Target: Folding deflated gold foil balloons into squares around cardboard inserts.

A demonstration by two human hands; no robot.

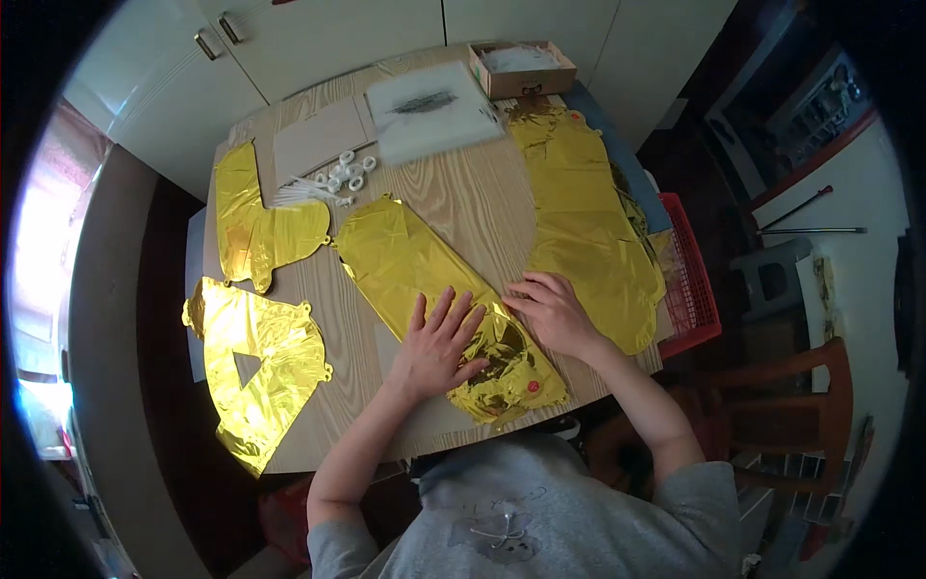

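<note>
A flat gold foil balloon [405, 251] lies slantwise across the middle of the wooden table, its near end crumpled and bearing a small red spot. My left hand [439, 349] rests palm down on it, fingers spread. At the balloon's right edge is my right hand [555, 314], its fingers bent and drawn together on the foil rim; its thumb is hard to make out. To the left lie a gold foil balloon with a foot-like bend [260, 227] and another with a triangular hole [280, 352]. A broad gold foil balloon [588, 222] lies on the right.
Behind the middle balloon sit several white rings [347, 174] and thin white sticks [301, 193]. A cardboard sheet [323, 135], a clear plastic sleeve [424, 130] and a cardboard box [521, 69] line the far side. A red basket [696, 280] stands beyond the right edge, near a wooden chair [830, 405].
</note>
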